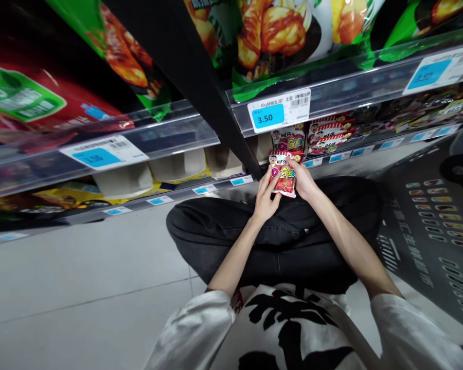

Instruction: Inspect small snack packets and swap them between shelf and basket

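Just above my lap, both hands hold a small red-and-white gummy candy bag [286,185] with its printed front facing up. My left hand [266,201] grips its left side, fingers lying across the front. At the upper right corner, my right hand [303,180] pinches the bag with the thumb on top; its other fingers are hidden underneath. More red packaging shows behind the top edge, and I cannot tell if it is a separate bag. Similar candy bags [327,134] stand on the bottom shelf, right beyond my hands.
A black shelf post [216,92] rises left of my hands. Overhead, the upper shelf's price rail [347,85] carries large snack bags [281,31]. A grey shopping basket [420,205] stands close on my right. Pale floor tiles [100,267] lie to the left.
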Tool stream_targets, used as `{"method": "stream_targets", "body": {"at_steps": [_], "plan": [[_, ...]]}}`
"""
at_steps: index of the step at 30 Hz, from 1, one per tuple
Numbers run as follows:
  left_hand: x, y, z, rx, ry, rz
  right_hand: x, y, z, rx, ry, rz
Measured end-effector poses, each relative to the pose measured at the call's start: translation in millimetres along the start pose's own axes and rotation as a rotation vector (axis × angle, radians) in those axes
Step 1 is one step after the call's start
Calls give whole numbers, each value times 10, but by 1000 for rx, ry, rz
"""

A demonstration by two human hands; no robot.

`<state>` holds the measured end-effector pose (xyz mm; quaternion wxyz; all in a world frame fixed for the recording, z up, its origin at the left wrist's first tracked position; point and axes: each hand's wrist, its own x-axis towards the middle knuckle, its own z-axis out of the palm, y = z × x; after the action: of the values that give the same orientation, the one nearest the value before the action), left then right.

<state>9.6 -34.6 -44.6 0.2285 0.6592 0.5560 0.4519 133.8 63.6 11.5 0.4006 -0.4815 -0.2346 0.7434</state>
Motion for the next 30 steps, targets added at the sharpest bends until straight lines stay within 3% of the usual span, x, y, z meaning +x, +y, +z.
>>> {"method": "stream_targets", "body": {"at_steps": [8, 14, 20, 24, 30], "plan": [[27, 12, -1, -174, 38, -78, -27, -4, 18, -26, -227, 28], [18, -3, -10, -202, 84, -170, -101, -76, 54, -19, -281, 66], [-18, -109, 29, -239, 173, -383, -82, -69, 21, -70, -162, -55], [-1, -74, 45, -380, 111, -458, -41, -40, -6, -43, -21, -131], [-8, -25, 26, -533, -51, -501, -63, -54, -2, -96, -18, -221]]}}
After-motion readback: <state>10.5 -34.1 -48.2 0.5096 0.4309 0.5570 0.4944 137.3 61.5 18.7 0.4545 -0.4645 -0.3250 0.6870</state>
